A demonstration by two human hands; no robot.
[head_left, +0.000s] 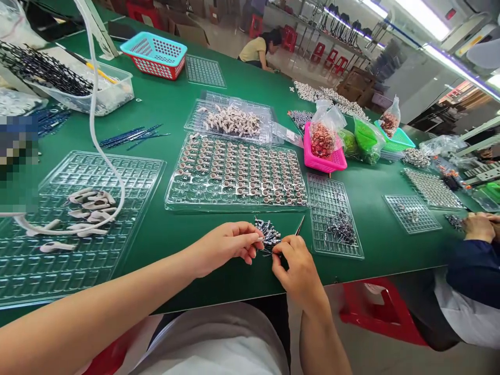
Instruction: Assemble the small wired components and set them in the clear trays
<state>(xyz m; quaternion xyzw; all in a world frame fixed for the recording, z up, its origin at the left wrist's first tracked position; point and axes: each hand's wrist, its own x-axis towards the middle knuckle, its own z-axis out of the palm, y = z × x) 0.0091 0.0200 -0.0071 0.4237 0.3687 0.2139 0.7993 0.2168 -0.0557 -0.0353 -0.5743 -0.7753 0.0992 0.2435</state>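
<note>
My left hand [242,242] is closed in a pinch, with a small white piece showing at its fingertips. Just right of it, my right hand [297,263] has thumb and forefinger pressed together at the edge of a pile of small silvery parts with thin leads [269,232]. What those fingers hold is too small to make out. A slim pointed metal tool [300,225] sticks out beyond the right knuckles; whether the hand grips it is hidden. Beyond both hands lies a clear plastic tray [187,200], its upper and right pockets filled with beige earphone-like shells [242,161].
Left, another clear tray [136,177] bears loose pale shells [91,208] under a white hose [94,104]. Behind are a shell heap [232,121] and a pink basket [326,162]. A tray of dark parts [339,229] lies right, near a co-worker's hands [480,226].
</note>
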